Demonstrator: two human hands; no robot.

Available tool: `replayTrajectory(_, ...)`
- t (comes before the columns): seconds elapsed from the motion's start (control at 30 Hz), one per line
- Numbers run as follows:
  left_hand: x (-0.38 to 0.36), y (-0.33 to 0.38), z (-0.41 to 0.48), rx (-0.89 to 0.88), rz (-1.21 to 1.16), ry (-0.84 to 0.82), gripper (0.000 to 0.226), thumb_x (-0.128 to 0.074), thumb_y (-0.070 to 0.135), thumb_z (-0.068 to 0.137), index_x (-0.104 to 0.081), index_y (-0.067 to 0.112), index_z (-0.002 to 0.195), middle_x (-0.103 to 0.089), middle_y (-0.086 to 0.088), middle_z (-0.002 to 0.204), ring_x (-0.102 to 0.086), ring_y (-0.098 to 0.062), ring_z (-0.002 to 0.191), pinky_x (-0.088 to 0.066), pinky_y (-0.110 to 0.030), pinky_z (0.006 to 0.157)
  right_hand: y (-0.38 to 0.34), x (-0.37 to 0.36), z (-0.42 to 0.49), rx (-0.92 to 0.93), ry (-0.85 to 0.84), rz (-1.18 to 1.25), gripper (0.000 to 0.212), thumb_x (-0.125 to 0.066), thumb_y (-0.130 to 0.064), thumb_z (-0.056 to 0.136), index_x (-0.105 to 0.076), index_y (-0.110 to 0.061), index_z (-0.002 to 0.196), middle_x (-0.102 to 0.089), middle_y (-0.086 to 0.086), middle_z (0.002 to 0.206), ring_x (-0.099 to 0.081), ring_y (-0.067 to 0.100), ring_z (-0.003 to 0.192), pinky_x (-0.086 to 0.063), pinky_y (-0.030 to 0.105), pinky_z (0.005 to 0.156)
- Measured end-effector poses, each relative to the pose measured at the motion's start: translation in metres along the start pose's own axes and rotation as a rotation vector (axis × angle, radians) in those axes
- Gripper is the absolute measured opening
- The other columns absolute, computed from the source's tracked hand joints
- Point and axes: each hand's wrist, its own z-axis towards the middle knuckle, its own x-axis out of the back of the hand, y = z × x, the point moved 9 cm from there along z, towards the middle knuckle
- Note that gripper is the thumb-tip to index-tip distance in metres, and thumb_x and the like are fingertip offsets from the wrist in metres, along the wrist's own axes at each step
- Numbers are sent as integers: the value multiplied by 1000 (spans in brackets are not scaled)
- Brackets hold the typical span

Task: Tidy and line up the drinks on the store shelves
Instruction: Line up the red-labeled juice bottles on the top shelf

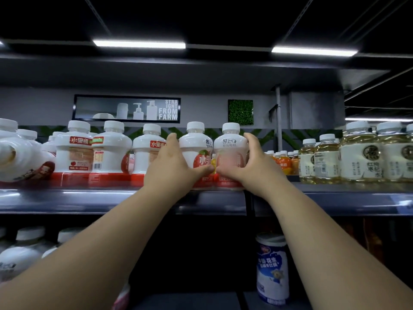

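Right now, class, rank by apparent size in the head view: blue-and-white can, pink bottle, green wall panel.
Largest, alike: blue-and-white can and pink bottle; the can is nearer, so unranked.
Smallest: green wall panel.

The left hand and right hand are bare, with short, rounded fingers and shallow dimples over the knuckles. Behind each wrist runs bare arm: the left forearm and right forearm are smooth, slim at the wrist and broaden away from the hand
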Motion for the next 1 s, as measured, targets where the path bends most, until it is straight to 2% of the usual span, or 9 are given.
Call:
replayTrajectory(0.1, -4, -5, 5, 30, -61, -34, 109, -78, 59, 67, -13, 24, 148, -63, -5, 119, -63, -27, 102, -54, -45, 86, 1, -2, 2, 5, -12, 11, 113, -77, -65, 71, -5, -36, 154, -53, -1, 141, -58, 22, 115, -51, 43, 96)
replayTrajectory(0.17, -9, -10, 5, 70, -127, -112, 112, -76, 54, 70, -3, 30, 152, -64, -4, 117, -65, -23, 97, -55, -48, 88, 3, -2, 4, 0, -24, 52, 111, -77, -58, 74, -4, -35, 154, -54, -1, 139, -59, 20, 112, -51, 42, 96)
replayTrajectory(0.3, -9, -6, -1, 34, 7, -89, 126, -74, 79, 54, -9, 27, 149, -57, -5, 135, -60, -28, 115, -51, -46, 92, 2, -5, 4, -8, -45, 5, 114, -74, -69, 69, -2, -38, 152, -50, -2, 142, -57, 21, 115, -51, 45, 96)
replayTrajectory(0.43, -10, -11, 2, 42, -16, -94, 113, -75, 62, 69, -9, 22, 151, -59, -4, 129, -61, -29, 109, -51, -45, 90, 2, -6, 4, 4, -51, 48, 122, -78, -68, 65, 2, -40, 152, -48, -3, 146, -56, 21, 120, -49, 48, 101)
replayTrajectory(0.53, -11, -9, 1, -3, 22, -117, 104, -68, 71, 65, -15, 30, 144, -62, 1, 122, -64, -27, 103, -52, -46, 87, 2, -4, 3, 17, -56, 89, 126, -82, -64, 62, 2, -42, 152, -47, -3, 147, -56, 20, 120, -49, 47, 101)
replayTrajectory(0.63, -11, -6, 0, -25, 58, -84, 109, -63, 82, 59, -17, 31, 143, -63, -1, 124, -63, -30, 107, -52, -46, 86, 0, -2, 2, 40, -43, 90, 124, -84, -60, 64, 0, -41, 153, -49, -3, 144, -58, 19, 117, -51, 45, 99)
replayTrajectory(0.77, -9, -5, -1, -29, 46, -82, 107, -67, 71, 71, -9, 28, 149, -61, -2, 127, -62, -30, 110, -47, -39, 84, -2, -1, -1, 68, -35, 99, 117, -84, -52, 68, -3, -40, 153, -52, -4, 138, -60, 17, 110, -52, 41, 95)
replayTrajectory(0.87, -7, -4, -3, -50, 58, -67, 100, -64, 71, 73, -13, 27, 146, -63, -1, 120, -64, -28, 103, -46, -37, 78, -4, -1, -2, 69, -34, 85, 117, -83, -57, 67, -5, -41, 152, -52, -6, 140, -58, 18, 114, -51, 42, 98)
replayTrajectory(1.0, -10, -6, -2, -48, 57, -88, 95, -63, 65, 78, -11, 26, 147, -63, -3, 122, -63, -29, 103, -46, -38, 80, -5, 1, -3, 78, -7, 68, 117, -83, -58, 65, -7, -40, 151, -52, -6, 139, -58, 18, 114, -51, 43, 97)
